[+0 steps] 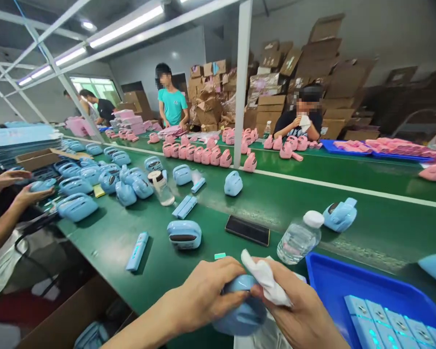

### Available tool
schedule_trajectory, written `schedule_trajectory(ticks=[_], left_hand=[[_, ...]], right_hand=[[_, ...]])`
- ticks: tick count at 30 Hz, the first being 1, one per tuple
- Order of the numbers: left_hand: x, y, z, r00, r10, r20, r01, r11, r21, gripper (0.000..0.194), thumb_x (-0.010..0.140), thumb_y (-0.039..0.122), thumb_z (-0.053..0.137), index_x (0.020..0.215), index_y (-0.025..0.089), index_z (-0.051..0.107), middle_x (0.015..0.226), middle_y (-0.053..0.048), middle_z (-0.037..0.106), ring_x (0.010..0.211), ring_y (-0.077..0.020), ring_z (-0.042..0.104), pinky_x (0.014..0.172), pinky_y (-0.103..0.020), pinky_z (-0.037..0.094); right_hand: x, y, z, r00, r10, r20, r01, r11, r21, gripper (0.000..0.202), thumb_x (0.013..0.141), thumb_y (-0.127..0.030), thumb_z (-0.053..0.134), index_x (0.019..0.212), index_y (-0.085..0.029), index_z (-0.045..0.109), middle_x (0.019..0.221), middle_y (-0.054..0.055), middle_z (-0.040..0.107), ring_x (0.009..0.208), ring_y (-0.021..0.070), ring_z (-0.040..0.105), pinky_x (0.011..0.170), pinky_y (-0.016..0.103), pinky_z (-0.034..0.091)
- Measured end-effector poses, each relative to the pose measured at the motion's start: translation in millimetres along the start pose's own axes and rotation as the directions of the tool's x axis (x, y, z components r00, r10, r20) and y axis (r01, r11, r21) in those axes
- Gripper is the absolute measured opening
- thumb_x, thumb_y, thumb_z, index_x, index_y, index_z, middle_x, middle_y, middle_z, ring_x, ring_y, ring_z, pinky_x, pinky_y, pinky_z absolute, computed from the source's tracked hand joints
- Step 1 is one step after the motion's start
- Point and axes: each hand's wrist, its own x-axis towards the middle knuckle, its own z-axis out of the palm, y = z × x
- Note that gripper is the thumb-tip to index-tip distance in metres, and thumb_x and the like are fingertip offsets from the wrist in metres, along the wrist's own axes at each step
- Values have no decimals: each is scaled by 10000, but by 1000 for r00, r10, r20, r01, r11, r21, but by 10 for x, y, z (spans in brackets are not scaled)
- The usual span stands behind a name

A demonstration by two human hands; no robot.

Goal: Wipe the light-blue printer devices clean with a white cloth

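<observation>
My left hand (210,291) is closed around a rounded light-blue plastic housing (241,317) with a handle-like top, low in the middle of the head view. In my right hand (300,305) a crumpled white cloth (271,281) is pinched, and its fingertips rest against the housing's upper side. My fingers cover part of the housing. Just beyond my hands lie a dark phone (247,230) and a tilted clear bottle (300,237) with a white cap. Another blue housing (184,234) sits farther left, near a slim blue bar (137,251).
At right, a blue tray (312,269) holds several light-blue bars (380,322). Many blue housings (125,182) and a glass jar (161,188) crowd the left. Pink housings (205,156) line the far side. A co-worker's hands (20,191) work at left; a white post (241,82) rises ahead.
</observation>
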Motion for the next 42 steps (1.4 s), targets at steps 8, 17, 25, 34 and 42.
schedule_trajectory(ticks=[8,17,25,34,42], left_hand=[[-453,-130,433,970,183,-159,-198,977,-84,294,950,309,725,1217,214,647,1127,-77,787,1116,-244,721,1003,-338,525],[-468,-144,559,960,135,-244,-224,895,-386,378,963,298,733,1331,230,675,1208,-60,790,1277,-228,657,1158,-331,439],[-464,-176,601,946,119,-303,-241,881,-406,337,949,280,752,1271,186,722,1124,-92,815,1170,-242,714,1099,-361,498],[-545,-258,561,955,98,-280,-216,877,-429,384,911,266,795,1285,248,707,1172,-62,809,1285,-256,670,1157,-362,476],[-804,-301,308,974,-117,-194,31,918,-396,385,873,167,772,1225,304,699,1331,-40,743,1325,-262,643,1128,-391,524]], right_hand=[[-338,220,231,972,-43,231,33,998,46,93,1089,-311,528,1059,-278,610,978,-11,622,853,153,602,747,259,487],[-403,143,219,971,-190,147,204,975,-84,293,1033,-153,607,1292,-286,576,1135,36,682,996,170,688,861,236,549],[-415,49,345,964,-259,63,264,961,-83,325,973,-17,529,1211,-233,576,1042,71,674,925,203,669,787,317,560],[-370,49,389,998,-57,41,56,998,26,100,1006,-254,683,1103,-275,675,942,0,703,801,163,674,693,244,552],[-675,452,160,909,318,-270,-332,943,-6,320,940,-474,739,1134,-224,787,851,56,824,574,217,746,392,198,556]])
